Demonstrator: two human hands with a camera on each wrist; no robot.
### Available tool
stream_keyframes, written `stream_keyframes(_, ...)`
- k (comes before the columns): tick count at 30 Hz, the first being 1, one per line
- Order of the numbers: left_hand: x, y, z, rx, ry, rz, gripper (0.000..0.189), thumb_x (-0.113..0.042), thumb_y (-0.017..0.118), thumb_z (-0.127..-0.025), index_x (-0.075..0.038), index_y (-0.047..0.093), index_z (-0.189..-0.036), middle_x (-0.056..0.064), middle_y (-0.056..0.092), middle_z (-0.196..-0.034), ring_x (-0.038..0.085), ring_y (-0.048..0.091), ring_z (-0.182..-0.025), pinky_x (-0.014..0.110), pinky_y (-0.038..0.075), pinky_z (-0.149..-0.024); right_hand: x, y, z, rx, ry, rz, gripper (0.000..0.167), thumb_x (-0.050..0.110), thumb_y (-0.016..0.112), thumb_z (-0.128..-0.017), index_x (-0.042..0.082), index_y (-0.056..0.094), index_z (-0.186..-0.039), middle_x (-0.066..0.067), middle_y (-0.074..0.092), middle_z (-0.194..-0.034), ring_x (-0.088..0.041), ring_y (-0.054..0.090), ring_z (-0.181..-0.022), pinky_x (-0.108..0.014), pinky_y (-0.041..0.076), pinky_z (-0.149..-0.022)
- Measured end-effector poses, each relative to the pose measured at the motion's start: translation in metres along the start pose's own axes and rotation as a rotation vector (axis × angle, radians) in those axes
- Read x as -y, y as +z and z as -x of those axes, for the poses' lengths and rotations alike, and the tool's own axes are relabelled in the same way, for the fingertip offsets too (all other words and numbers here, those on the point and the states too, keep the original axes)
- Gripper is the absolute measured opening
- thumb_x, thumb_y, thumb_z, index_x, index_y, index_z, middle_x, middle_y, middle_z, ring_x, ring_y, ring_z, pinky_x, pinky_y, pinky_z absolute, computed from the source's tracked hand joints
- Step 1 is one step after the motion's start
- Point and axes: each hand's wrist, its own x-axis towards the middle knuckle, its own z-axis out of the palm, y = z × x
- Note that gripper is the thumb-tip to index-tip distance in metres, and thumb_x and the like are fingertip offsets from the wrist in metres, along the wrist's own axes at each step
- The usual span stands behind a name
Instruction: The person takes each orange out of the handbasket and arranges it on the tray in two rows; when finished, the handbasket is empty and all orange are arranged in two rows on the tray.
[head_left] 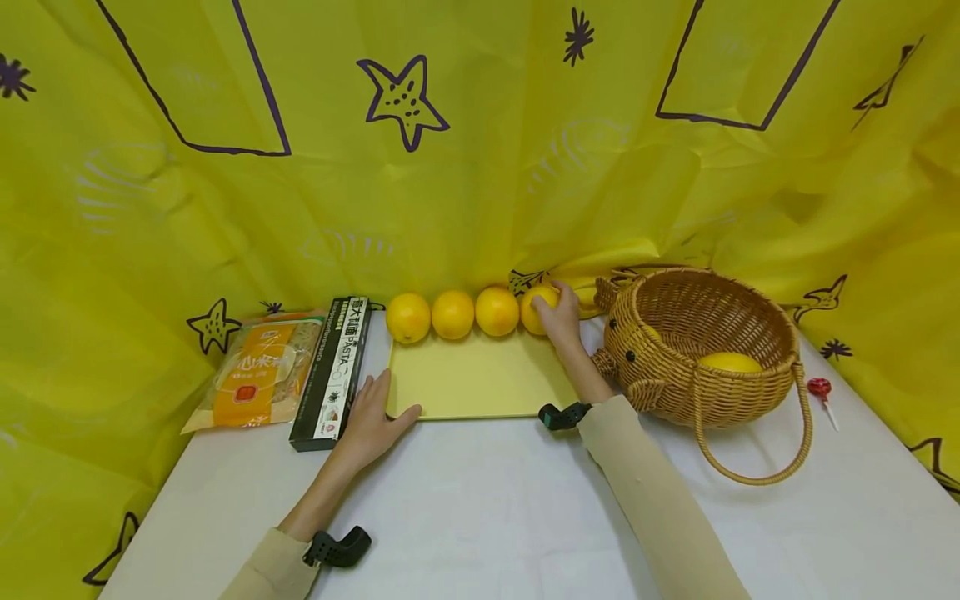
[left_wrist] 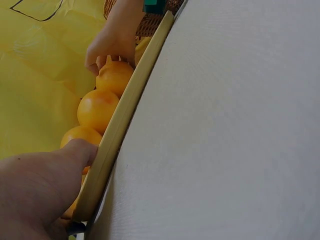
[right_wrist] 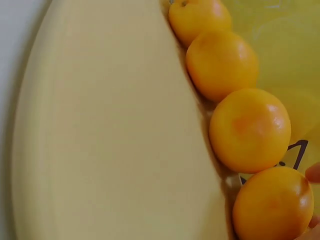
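A flat pale-yellow board point(head_left: 480, 375) lies on the table, and several oranges point(head_left: 453, 315) stand in a row along its far edge. Whether they rest on the board or just behind it I cannot tell. My right hand point(head_left: 562, 317) holds the rightmost orange point(right_wrist: 274, 204), with fingers around its far and right sides. At the board's near left corner is my left hand point(head_left: 372, 421), its fingers extended along the left side and its thumb by the near edge. In the left wrist view, that thumb point(left_wrist: 82, 150) touches the board's rim point(left_wrist: 125, 117).
Left of the board lie a black pasta box point(head_left: 330, 375) and an orange-labelled food bag point(head_left: 258, 371). A wicker basket point(head_left: 675, 392) shaped like an animal stands at the right, a yellow fruit point(head_left: 730, 362) inside. Beyond it lies a red lollipop point(head_left: 820, 387). Yellow cloth point(head_left: 480, 192) hangs behind.
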Motion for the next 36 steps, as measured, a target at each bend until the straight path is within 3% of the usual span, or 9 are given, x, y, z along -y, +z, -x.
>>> stream_keyframes(6, -0.002, 0.000, 0.002, -0.012, 0.009, 0.005, 0.091, -0.042, 0.060, -0.093, 0.006, 0.012, -0.153, 0.026, 0.016, -0.160, 0.045, 0.003, -0.149, 0.063, 0.005, -0.120, 0.008, 0.000, 0.008, -0.065, 0.054, -0.072, 0.064, 0.024, 0.056, -0.088, 0.011, 0.031, -0.146, -0.018, 0.027, -0.152, -0.034, 0.037, -0.134, -0.048, 0.033, -0.113)
stream_keyframes(10, -0.001, 0.002, 0.003, 0.000, -0.003, 0.007, 0.091, -0.042, 0.060, -0.093, 0.005, 0.011, -0.153, 0.025, 0.015, -0.160, 0.044, 0.002, -0.150, 0.061, 0.004, -0.120, 0.026, -0.003, 0.029, -0.058, -0.109, -0.097, 0.060, 0.019, 0.057, -0.089, 0.008, 0.034, -0.143, -0.017, 0.029, -0.151, -0.035, 0.032, -0.139, -0.050, 0.030, -0.116)
stream_keyframes(13, -0.001, 0.005, 0.004, -0.001, -0.005, 0.017, 0.091, -0.042, 0.060, -0.092, 0.005, 0.012, -0.153, 0.025, 0.015, -0.161, 0.044, 0.002, -0.150, 0.061, 0.004, -0.121, 0.051, -0.015, 0.057, 0.031, -0.257, -0.133, 0.054, 0.014, 0.056, -0.092, 0.007, 0.037, -0.142, -0.014, 0.032, -0.152, -0.032, 0.028, -0.144, -0.048, 0.024, -0.120)
stream_keyframes(17, -0.002, 0.005, 0.006, -0.032, 0.013, 0.041, 0.094, -0.047, 0.061, -0.090, 0.006, 0.015, -0.152, 0.027, 0.018, -0.159, 0.046, 0.005, -0.149, 0.064, 0.006, -0.119, 0.086, -0.046, 0.096, 0.160, -0.374, -0.230, 0.050, 0.007, 0.055, -0.094, 0.003, 0.038, -0.141, -0.012, 0.038, -0.150, -0.026, 0.031, -0.144, -0.042, 0.021, -0.123)
stream_keyframes(21, -0.004, 0.000, 0.006, -0.071, 0.054, 0.040, 0.096, -0.051, 0.060, -0.089, 0.009, 0.018, -0.150, 0.032, 0.021, -0.156, 0.051, 0.008, -0.146, 0.066, 0.009, -0.117, 0.105, -0.089, 0.114, 0.169, -0.438, -0.344, 0.042, 0.000, 0.053, -0.094, 0.001, 0.044, -0.136, -0.006, 0.049, -0.140, -0.022, 0.042, -0.136, -0.029, 0.032, -0.117)
stream_keyframes(25, -0.004, -0.002, 0.004, -0.063, 0.047, 0.022, 0.092, -0.044, 0.060, -0.091, 0.009, 0.016, -0.151, 0.030, 0.019, -0.157, 0.049, 0.006, -0.147, 0.065, 0.007, -0.118, 0.112, -0.130, 0.112, 0.128, -0.471, -0.457, 0.030, 0.002, 0.053, -0.095, 0.005, 0.053, -0.125, 0.000, 0.057, -0.128, -0.018, 0.050, -0.126, -0.018, 0.043, -0.102)
stream_keyframes(28, -0.003, -0.003, 0.003, -0.031, 0.024, 0.009, 0.089, -0.041, 0.060, -0.093, 0.007, 0.013, -0.152, 0.028, 0.017, -0.159, 0.048, 0.003, -0.148, 0.063, 0.005, -0.120, 0.109, -0.154, 0.105, 0.137, -0.468, -0.504, 0.023, 0.006, 0.056, -0.095, 0.006, 0.057, -0.118, 0.001, 0.060, -0.121, -0.014, 0.056, -0.117, -0.017, 0.046, -0.094)
stream_keyframes(34, -0.003, -0.001, 0.004, -0.009, 0.015, -0.004, 0.090, -0.041, 0.059, -0.093, 0.007, 0.013, -0.152, 0.028, 0.016, -0.159, 0.048, 0.003, -0.148, 0.064, 0.006, -0.119, 0.100, -0.189, 0.082, 0.249, -0.375, -0.605, 0.013, 0.006, 0.057, -0.095, 0.003, 0.064, -0.107, -0.002, 0.067, -0.109, -0.013, 0.065, -0.102, -0.021, 0.053, -0.088)
stream_keyframes(36, -0.004, 0.000, 0.003, -0.014, 0.019, -0.002, 0.090, -0.041, 0.059, -0.093, 0.008, 0.013, -0.152, 0.028, 0.016, -0.159, 0.048, 0.004, -0.148, 0.064, 0.006, -0.119, 0.099, -0.200, 0.065, 0.364, -0.319, -0.719, 0.014, 0.004, 0.053, -0.097, 0.000, 0.065, -0.103, -0.006, 0.069, -0.105, -0.019, 0.067, -0.099, -0.027, 0.056, -0.088)
